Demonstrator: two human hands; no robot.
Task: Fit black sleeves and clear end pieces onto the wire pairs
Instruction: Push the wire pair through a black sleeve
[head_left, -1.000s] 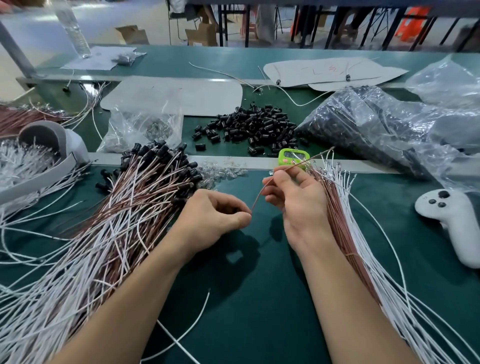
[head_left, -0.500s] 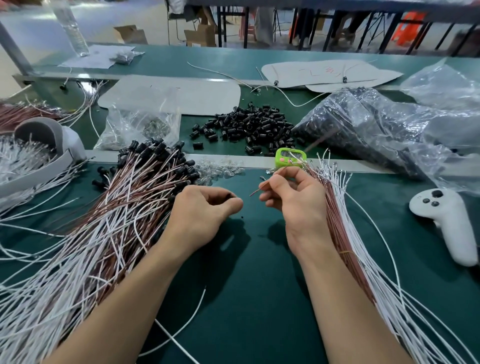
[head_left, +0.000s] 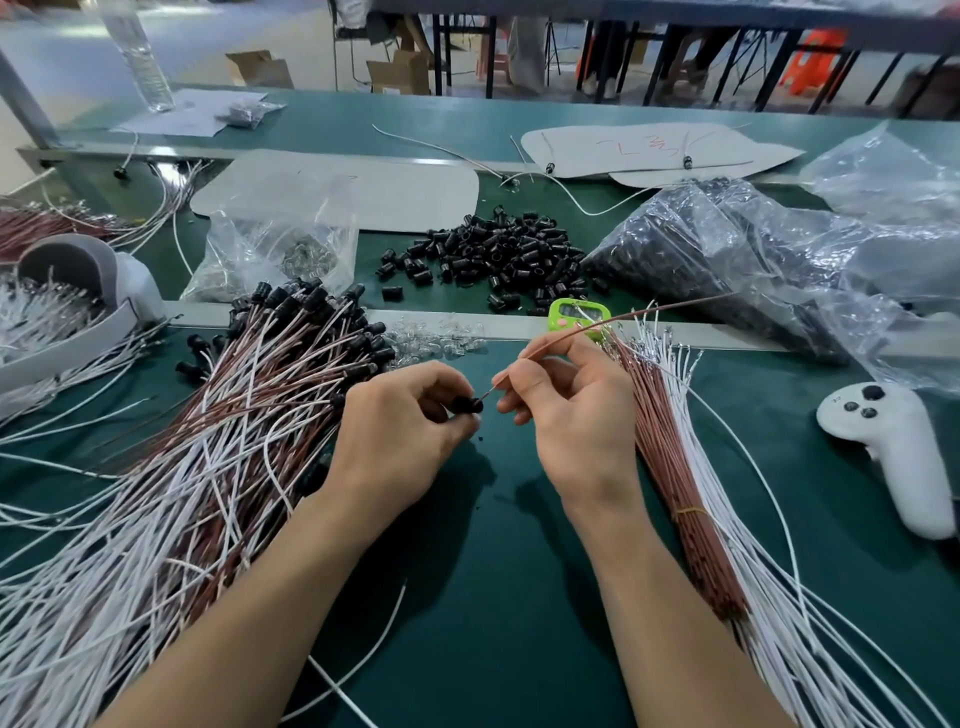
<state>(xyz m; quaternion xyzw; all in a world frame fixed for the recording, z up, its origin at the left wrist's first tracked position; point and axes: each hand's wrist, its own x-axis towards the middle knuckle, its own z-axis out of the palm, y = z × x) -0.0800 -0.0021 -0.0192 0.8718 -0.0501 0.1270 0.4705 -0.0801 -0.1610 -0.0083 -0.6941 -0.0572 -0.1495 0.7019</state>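
Sleeve (head_left: 466, 405) pinched in our left hand (head_left: 405, 431), wire (head_left: 597, 326) pinched in our right hand (head_left: 571, 415), tip at its mouth; we judge the pile (head_left: 249, 395) fitted, the bundle (head_left: 670, 467) unfitted.

Your left hand (head_left: 400, 431) now pinches a black sleeve (head_left: 464, 404) at its fingers, and your right hand (head_left: 571, 410) has brought the brown wire (head_left: 665, 307) down so its tip meets the sleeve.

green bench (head_left: 493, 597) | wire pairs (head_left: 171, 467) | black sleeves (head_left: 498, 254) | controller (head_left: 893, 457)
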